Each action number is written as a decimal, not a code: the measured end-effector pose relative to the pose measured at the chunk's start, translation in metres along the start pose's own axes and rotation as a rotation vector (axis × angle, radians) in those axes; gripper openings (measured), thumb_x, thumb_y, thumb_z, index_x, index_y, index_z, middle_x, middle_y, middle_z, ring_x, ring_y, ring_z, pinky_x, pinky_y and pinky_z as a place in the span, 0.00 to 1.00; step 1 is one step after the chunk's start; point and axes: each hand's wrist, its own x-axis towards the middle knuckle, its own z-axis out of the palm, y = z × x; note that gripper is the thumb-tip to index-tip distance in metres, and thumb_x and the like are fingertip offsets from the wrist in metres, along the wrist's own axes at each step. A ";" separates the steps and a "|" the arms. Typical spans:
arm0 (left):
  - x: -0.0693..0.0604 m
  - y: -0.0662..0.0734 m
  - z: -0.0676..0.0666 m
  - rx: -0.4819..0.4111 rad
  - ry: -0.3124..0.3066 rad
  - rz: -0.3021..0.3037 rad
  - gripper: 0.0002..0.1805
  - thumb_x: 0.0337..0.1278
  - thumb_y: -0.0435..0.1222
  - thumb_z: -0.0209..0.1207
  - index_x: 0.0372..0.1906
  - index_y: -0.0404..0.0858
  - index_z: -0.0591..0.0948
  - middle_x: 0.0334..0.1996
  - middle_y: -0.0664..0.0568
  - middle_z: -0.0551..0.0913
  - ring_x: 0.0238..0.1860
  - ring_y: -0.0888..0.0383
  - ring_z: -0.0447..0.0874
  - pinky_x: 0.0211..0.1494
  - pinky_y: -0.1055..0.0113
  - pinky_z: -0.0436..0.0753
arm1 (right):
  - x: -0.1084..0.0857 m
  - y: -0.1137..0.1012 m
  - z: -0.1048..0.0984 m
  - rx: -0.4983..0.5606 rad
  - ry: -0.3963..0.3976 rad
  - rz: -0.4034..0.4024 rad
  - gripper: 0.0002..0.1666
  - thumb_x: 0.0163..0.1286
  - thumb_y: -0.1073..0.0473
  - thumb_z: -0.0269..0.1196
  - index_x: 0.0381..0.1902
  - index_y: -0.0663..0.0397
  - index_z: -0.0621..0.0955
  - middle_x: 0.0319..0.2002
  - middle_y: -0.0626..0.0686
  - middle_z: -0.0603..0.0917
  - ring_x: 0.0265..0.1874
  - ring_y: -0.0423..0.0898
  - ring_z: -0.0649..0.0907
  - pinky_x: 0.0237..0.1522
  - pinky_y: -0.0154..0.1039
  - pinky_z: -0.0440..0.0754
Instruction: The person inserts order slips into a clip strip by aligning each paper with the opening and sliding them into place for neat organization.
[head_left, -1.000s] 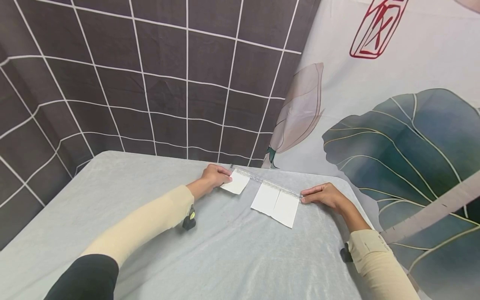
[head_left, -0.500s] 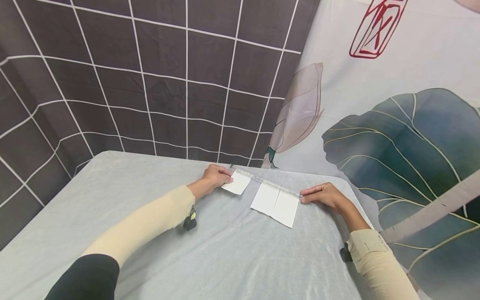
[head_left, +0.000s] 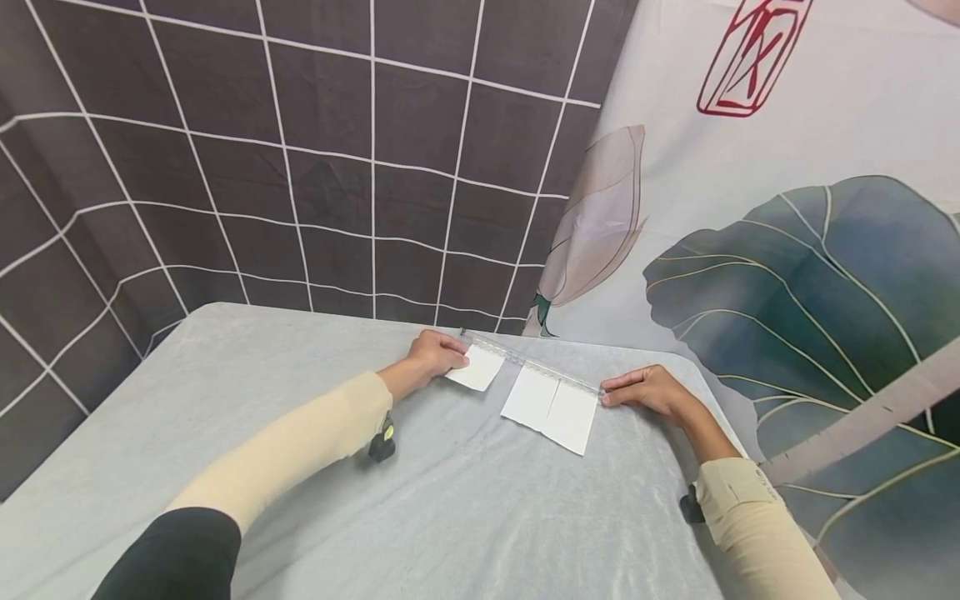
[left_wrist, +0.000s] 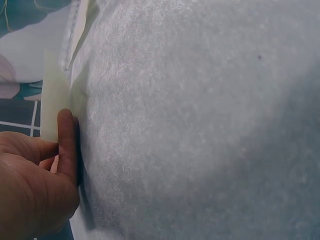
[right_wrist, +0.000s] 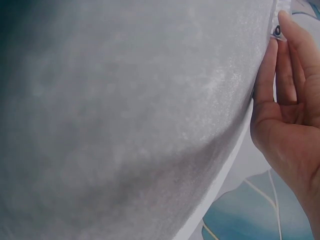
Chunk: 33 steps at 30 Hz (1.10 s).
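In the head view, a clear ruler (head_left: 551, 372) lies slantwise near the table's back edge. My left hand (head_left: 433, 353) pinches a small white paper piece (head_left: 480, 368) at its left side, the paper's upper edge at the ruler. The left wrist view shows this paper (left_wrist: 54, 100) between thumb and fingers, bent up off the cloth. Two more white paper pieces, a left one (head_left: 531, 397) and a right one (head_left: 573, 418), lie side by side along the ruler with a thin gap between. My right hand (head_left: 654, 390) pinches the ruler's right end, where a printed digit (right_wrist: 277, 31) shows.
A pale grey cloth (head_left: 450, 500) covers the table. Behind it hangs a dark curtain with white grid lines (head_left: 322, 183). At the right hangs a white cloth with a large leaf print (head_left: 810, 283), close to the table's right edge.
My left hand has slid slightly to the right along the ruler, taking its paper piece closer to the other two. The right hand and the ruler stay in place.
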 end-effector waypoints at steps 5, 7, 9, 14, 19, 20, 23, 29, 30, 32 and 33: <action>0.000 0.001 0.002 0.008 -0.006 -0.001 0.13 0.62 0.28 0.77 0.52 0.34 0.95 0.58 0.40 0.94 0.55 0.50 0.91 0.48 0.75 0.84 | 0.000 -0.001 0.000 -0.003 -0.001 -0.002 0.25 0.62 0.48 0.87 0.55 0.50 0.96 0.56 0.50 0.97 0.72 0.61 0.86 0.76 0.60 0.83; 0.001 0.001 0.002 0.006 -0.009 0.002 0.13 0.63 0.28 0.77 0.52 0.34 0.95 0.59 0.40 0.94 0.56 0.49 0.91 0.49 0.74 0.84 | 0.000 -0.001 0.000 -0.006 0.000 -0.005 0.25 0.63 0.48 0.87 0.55 0.50 0.96 0.56 0.50 0.96 0.71 0.60 0.87 0.76 0.59 0.83; 0.001 0.000 0.003 0.002 -0.010 0.005 0.13 0.62 0.28 0.77 0.52 0.34 0.95 0.59 0.40 0.94 0.56 0.49 0.91 0.49 0.74 0.84 | 0.000 -0.001 0.000 -0.008 0.000 -0.008 0.25 0.63 0.48 0.87 0.55 0.51 0.96 0.56 0.50 0.96 0.71 0.60 0.87 0.76 0.59 0.84; 0.001 0.000 0.004 -0.004 -0.016 0.005 0.13 0.62 0.28 0.76 0.51 0.34 0.95 0.59 0.40 0.94 0.54 0.51 0.91 0.46 0.76 0.82 | -0.001 -0.001 0.000 -0.008 -0.001 -0.006 0.25 0.63 0.48 0.87 0.55 0.51 0.96 0.56 0.49 0.97 0.70 0.59 0.87 0.76 0.60 0.83; 0.002 0.000 0.006 -0.011 -0.016 0.002 0.12 0.62 0.28 0.77 0.50 0.34 0.95 0.54 0.40 0.95 0.50 0.52 0.92 0.44 0.76 0.83 | -0.001 0.000 0.000 -0.003 -0.001 0.002 0.25 0.62 0.48 0.87 0.55 0.51 0.96 0.56 0.49 0.97 0.72 0.61 0.86 0.77 0.61 0.82; 0.002 0.000 0.006 -0.009 -0.016 0.005 0.12 0.61 0.28 0.77 0.50 0.34 0.95 0.53 0.41 0.96 0.49 0.53 0.92 0.45 0.76 0.84 | -0.001 0.000 0.000 -0.003 -0.001 0.004 0.25 0.62 0.48 0.87 0.55 0.51 0.96 0.56 0.50 0.97 0.72 0.61 0.86 0.77 0.62 0.82; 0.002 0.000 0.008 -0.005 -0.019 0.010 0.13 0.60 0.28 0.78 0.49 0.34 0.95 0.51 0.41 0.96 0.49 0.53 0.93 0.46 0.75 0.86 | -0.001 0.000 0.001 -0.006 -0.001 0.006 0.26 0.62 0.48 0.87 0.55 0.51 0.96 0.57 0.50 0.96 0.73 0.62 0.86 0.78 0.63 0.82; 0.003 0.001 0.010 0.019 -0.025 0.007 0.13 0.61 0.29 0.78 0.50 0.36 0.96 0.53 0.42 0.96 0.53 0.51 0.93 0.48 0.74 0.86 | -0.001 0.000 0.001 -0.004 -0.001 0.004 0.26 0.62 0.48 0.87 0.55 0.51 0.96 0.57 0.50 0.96 0.73 0.62 0.85 0.78 0.63 0.81; 0.002 0.001 0.010 0.022 -0.025 0.009 0.13 0.61 0.29 0.78 0.51 0.36 0.96 0.54 0.42 0.95 0.53 0.51 0.93 0.49 0.74 0.86 | -0.001 0.000 0.001 -0.005 0.000 0.003 0.26 0.62 0.48 0.87 0.55 0.51 0.96 0.56 0.50 0.97 0.73 0.62 0.85 0.78 0.63 0.81; 0.001 0.001 0.011 0.021 -0.020 0.016 0.13 0.61 0.29 0.78 0.50 0.35 0.95 0.53 0.42 0.95 0.53 0.51 0.93 0.49 0.74 0.87 | -0.001 0.000 0.000 -0.006 0.002 0.000 0.25 0.62 0.48 0.87 0.55 0.51 0.96 0.56 0.50 0.97 0.73 0.62 0.85 0.78 0.63 0.82; 0.001 0.002 0.011 0.021 -0.019 0.020 0.13 0.61 0.29 0.78 0.50 0.35 0.95 0.53 0.42 0.96 0.52 0.51 0.93 0.48 0.74 0.86 | -0.001 0.000 0.000 -0.007 0.002 -0.002 0.25 0.62 0.48 0.87 0.55 0.51 0.96 0.56 0.50 0.97 0.73 0.62 0.85 0.78 0.63 0.82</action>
